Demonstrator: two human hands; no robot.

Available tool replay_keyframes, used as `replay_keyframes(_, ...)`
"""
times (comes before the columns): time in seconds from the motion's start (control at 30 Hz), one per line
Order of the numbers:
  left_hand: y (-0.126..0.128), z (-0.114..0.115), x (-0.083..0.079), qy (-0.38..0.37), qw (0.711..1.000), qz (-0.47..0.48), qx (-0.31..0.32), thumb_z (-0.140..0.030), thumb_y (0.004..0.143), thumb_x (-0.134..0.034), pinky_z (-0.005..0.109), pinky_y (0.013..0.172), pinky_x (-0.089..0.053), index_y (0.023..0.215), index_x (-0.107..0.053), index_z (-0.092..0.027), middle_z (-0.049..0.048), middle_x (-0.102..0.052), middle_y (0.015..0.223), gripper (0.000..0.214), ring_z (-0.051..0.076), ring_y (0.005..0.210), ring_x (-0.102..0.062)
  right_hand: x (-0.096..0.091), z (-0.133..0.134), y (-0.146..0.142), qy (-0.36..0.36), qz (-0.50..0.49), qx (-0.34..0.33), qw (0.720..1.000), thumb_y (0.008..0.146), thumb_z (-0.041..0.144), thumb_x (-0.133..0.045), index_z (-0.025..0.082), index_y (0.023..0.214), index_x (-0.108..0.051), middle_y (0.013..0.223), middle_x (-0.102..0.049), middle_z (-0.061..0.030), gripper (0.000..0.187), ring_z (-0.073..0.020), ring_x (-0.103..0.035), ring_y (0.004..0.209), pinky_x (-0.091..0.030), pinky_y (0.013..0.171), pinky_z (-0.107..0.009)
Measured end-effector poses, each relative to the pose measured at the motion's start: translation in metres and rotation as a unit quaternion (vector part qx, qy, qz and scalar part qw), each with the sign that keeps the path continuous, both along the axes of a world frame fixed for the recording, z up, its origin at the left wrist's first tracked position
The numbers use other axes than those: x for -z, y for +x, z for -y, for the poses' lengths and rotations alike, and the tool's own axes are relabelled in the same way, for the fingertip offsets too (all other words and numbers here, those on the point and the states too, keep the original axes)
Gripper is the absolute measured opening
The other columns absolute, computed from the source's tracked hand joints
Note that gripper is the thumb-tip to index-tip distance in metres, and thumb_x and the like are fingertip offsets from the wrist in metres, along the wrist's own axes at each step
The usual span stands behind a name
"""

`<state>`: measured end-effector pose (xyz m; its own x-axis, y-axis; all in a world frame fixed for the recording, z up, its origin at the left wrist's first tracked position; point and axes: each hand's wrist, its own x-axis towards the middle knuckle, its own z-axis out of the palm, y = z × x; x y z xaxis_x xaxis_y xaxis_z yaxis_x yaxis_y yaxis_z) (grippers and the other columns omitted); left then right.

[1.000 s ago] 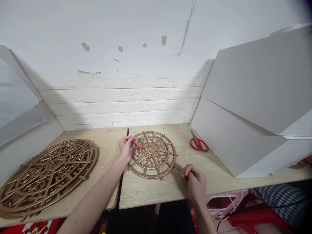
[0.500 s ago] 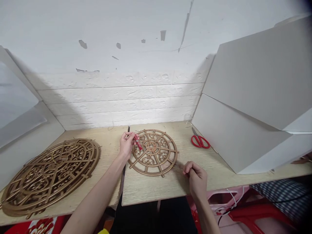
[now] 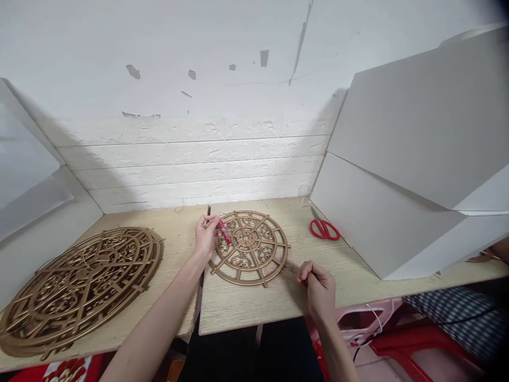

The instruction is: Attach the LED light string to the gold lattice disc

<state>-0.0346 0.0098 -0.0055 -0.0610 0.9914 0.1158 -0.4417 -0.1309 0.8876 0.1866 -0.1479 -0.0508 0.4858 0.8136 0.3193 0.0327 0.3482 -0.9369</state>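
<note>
A round gold openwork lattice (image 3: 254, 240) with scrollwork lies flat on the wooden tabletop. Over its left edge, my left hand (image 3: 207, 233) pinches a slim red stick-shaped object (image 3: 225, 233), too small to name surely, which slants down toward the lattice. My right hand (image 3: 320, 286) is closed in a loose fist just off the lattice's lower right edge, above the tabletop; its fingers hide whatever they may hold. A thin strand seems to show between that fist and the rim, but it is faint.
A stack of similar gold lattices (image 3: 85, 286) stands at left. Red-handled scissors (image 3: 325, 229) lie at right, beside a large white board (image 3: 401, 175). A white brick-patterned wall (image 3: 199, 154) closes off the back. Below the table edge is a red stool (image 3: 409, 353).
The view has shifted slightly. Both hands keep nearly the same pose, and the lattice has not visibly moved on the table.
</note>
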Motion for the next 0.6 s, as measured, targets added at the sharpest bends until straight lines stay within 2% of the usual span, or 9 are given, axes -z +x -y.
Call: replay_keyframes(0.6,0.0003,-0.0002,0.0011,-0.002,1.000,0.004,-0.003,-0.032,0.059,-0.075,0.016,0.042,-0.033,0.079,-0.045,-0.018,0.0045,-0.067,0.071,0.038,0.014,0.061,-0.064,0.0033,0.0018,0.0019,-0.005,0.021,0.002,1.000,0.064,0.014,-0.044,0.017,0.051,-0.049,0.050,-0.049,0.0014,0.014,-0.0103,-0.042,0.049,-0.027,0.047,-0.021)
